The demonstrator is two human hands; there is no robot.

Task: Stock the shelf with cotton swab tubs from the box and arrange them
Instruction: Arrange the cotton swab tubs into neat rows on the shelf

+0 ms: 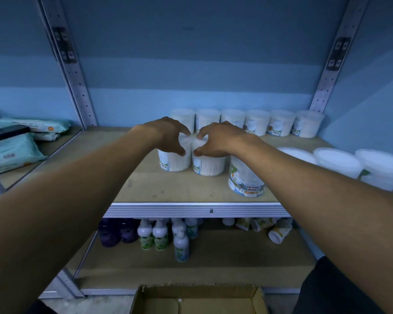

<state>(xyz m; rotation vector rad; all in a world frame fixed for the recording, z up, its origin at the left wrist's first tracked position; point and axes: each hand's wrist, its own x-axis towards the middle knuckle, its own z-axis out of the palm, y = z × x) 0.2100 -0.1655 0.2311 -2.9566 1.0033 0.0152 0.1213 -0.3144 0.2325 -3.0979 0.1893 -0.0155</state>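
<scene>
Each hand grips a cotton swab tub from above on the shelf (145,186): left hand (168,138) on the left tub (174,160), right hand (218,141) on the right tub (208,165), fingers curled over the lids. Placing step, I'd say; next, slide them back toward the rear row (256,123) beyond the fingertips.

Teal soft wipe packs (14,152) stacked on neighbouring shelf, 9 o'clock. White pump bottles with green labels (153,234) upright on lower shelf, 6 o'clock; dark purple bottles (118,232) just beside, left. Small printed tubs (279,232) tipped over, 5 o'clock.
</scene>
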